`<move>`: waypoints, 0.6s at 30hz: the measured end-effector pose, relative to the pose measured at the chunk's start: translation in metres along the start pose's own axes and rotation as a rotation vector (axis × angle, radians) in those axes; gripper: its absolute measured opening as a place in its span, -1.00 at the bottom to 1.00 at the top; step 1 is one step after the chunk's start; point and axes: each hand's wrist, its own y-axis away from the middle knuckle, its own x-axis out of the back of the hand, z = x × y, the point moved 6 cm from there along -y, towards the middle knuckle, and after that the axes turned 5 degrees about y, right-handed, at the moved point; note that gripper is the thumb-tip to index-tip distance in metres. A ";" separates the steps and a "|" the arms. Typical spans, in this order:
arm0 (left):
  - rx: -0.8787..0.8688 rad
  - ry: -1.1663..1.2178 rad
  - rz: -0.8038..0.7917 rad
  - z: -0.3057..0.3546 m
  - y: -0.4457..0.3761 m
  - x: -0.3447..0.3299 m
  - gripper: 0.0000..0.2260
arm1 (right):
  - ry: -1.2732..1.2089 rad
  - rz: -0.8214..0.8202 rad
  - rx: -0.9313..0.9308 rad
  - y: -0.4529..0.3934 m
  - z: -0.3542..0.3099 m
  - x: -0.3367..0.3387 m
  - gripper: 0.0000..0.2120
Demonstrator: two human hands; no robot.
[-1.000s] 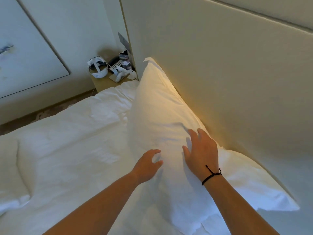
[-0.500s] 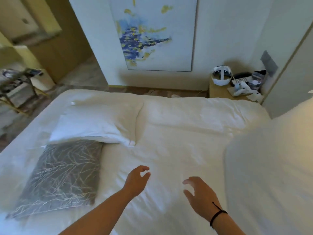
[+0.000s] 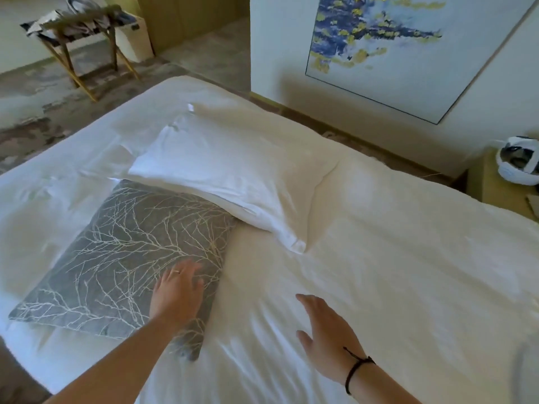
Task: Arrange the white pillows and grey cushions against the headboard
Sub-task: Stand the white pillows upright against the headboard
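Note:
A grey cushion (image 3: 116, 258) with a pale branch pattern lies flat on the white bed (image 3: 393, 272), near its left edge. A white pillow (image 3: 233, 173) lies flat beyond it, overlapping the cushion's far edge. My left hand (image 3: 178, 290) is over the cushion's right side with fingers spread, and I cannot tell whether it touches. My right hand (image 3: 326, 330) hovers open above the bedcover to the right of the cushion, holding nothing. The headboard and the pillow placed against it are out of view.
A folding luggage rack (image 3: 84, 36) with bags stands on the floor at top left. A painting (image 3: 393, 48) hangs on the far wall. A white headset (image 3: 517, 163) sits on the bedside table (image 3: 495, 188) at the right.
My view swung left from the headboard pillow to the foot of the bed. My left hand reached forward over the grey cushion; my right hand followed above the cover.

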 end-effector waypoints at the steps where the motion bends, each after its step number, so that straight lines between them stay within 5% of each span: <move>1: -0.030 -0.049 0.014 -0.008 -0.023 -0.007 -0.68 | 0.034 0.005 0.004 -0.024 -0.004 -0.003 -0.39; 6: -0.022 -0.175 0.037 -0.063 -0.102 -0.054 -0.44 | 0.169 0.083 0.005 -0.149 -0.012 -0.013 -0.30; 12: -0.085 -0.268 0.200 -0.094 -0.119 -0.123 -0.39 | 0.327 0.314 -0.023 -0.290 -0.007 -0.008 -0.16; 18: -0.135 -0.230 0.265 -0.103 -0.127 -0.140 -0.31 | 0.256 0.398 -0.198 -0.348 0.009 -0.033 0.04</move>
